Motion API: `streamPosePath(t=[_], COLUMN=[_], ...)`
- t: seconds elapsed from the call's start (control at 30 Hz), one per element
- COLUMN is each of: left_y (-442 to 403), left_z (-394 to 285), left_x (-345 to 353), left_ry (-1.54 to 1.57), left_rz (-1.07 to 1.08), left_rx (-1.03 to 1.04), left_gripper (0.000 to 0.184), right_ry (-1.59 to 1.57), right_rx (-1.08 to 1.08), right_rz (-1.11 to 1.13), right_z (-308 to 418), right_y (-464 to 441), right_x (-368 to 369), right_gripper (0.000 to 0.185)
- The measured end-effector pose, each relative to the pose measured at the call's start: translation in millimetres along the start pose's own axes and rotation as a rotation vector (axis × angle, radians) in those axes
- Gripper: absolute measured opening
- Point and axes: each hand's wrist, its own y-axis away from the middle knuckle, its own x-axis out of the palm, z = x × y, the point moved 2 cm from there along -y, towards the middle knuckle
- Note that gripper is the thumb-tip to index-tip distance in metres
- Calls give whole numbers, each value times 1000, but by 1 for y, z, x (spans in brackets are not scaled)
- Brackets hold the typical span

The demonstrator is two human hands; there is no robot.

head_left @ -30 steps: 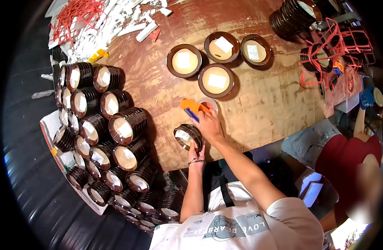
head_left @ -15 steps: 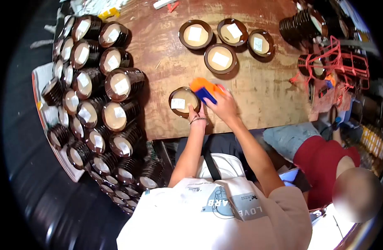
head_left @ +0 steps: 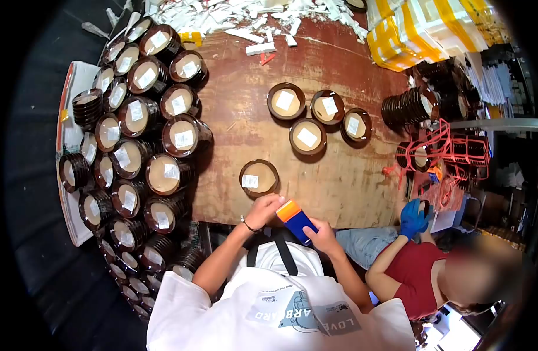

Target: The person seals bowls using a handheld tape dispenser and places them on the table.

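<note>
My right hand (head_left: 320, 235) grips an orange and blue tape dispenser (head_left: 297, 221), its orange end pointing up and left. Beside that end is my left hand (head_left: 264, 212), fingers pressed together; whatever is between them is too small to make out. Just above my left hand, a dark-rimmed round dish (head_left: 259, 178) with a tan inside and a white label lies on the wooden table (head_left: 234, 146), not held. Farther up are several similar labelled dishes (head_left: 307, 136).
Many stacked dishes (head_left: 184, 136) fill the left side. White foam scraps (head_left: 260, 48) lie at the far edge, taped boxes (head_left: 409, 35) at the far right. Red strapping (head_left: 444, 146) surrounds stacks on the right. A co-worker's blue-gloved hand (head_left: 414, 217) holds a dark object nearby.
My left hand has let go of the dish, which now rests on the table. The dispenser has moved down toward my body, with my left hand beside it. The view has shifted.
</note>
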Motion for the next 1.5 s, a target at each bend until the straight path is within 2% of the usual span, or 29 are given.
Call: streamPosePath(t=[0.1,0.13,0.17,0.23,0.3,0.37,0.4,0.47,0.57,0.63,0.7,0.73,0.83,0.97,1.03,1.13,1.23,1.3,1.37,1.4,1.47,1.5], left_y=[9,12,12,15,2,-11,-22,-39,-58,-67,-62,-62,-66,-66,-64,-67,-69,-62,-64,-73,-88,-77], left_z=[-19,-31,-32,-41,-4,16,29,63,103,114,104,105,101,100,92,96,92,89,108,130,184,168], left_x=[-20,-28,-39,-67,-120,-173,-186,-208,-200,-190,-174,-169,-160,-164,-167,-168,-171,-170,-172,-168,-156,-149], left_ry=[-329,-527,-522,-730,-736,-901,-892,-921,-984,-973,-1189,-1290,-1193,-1191,-1193,-1171,-1191,-1146,-810,-814,240,236], left_rz=[39,63,51,-139,-388,-631,-641,-745,-700,-705,-803,-779,-679,-689,-618,-584,-656,-654,-635,-636,-529,-524], left_rx=[83,254,251,626,528,382,383,317,320,310,317,328,410,472,463,390,287,308,104,108,179,178], left_gripper=[33,28,28,24,21,19,19,18,15,16,16,17,19,20,21,19,20,26,29,29,50,50], right_ry=[-67,31,36,185,208,305,317,567,670,738,704,715,747,763,757,582,563,582,600,598,622,616], right_rx=[140,163,164,163,141,142,141,344,346,224,259,262,276,340,361,478,482,480,469,465,486,487], right_rz=[73,121,133,219,202,212,218,234,284,310,337,346,319,335,326,239,231,239,285,283,271,268], right_z=[14,24,29,36,46,82,99,126,178,201,211,218,232,233,228,218,223,212,198,203,214,212], right_y=[-3,-7,-10,-19,-25,-29,-30,-33,-42,-54,-66,-70,-79,-80,-80,-75,-72,-67,-63,-62,-59,-57], right_x=[10,9,10,11,-1,-19,-26,-33,-6,19,32,36,44,43,40,34,33,28,23,24,30,30], right_gripper=[34,36,36,36,33,35,35,39,42,44,44,44,44,44,43,40,40,40,40,40,41,41])
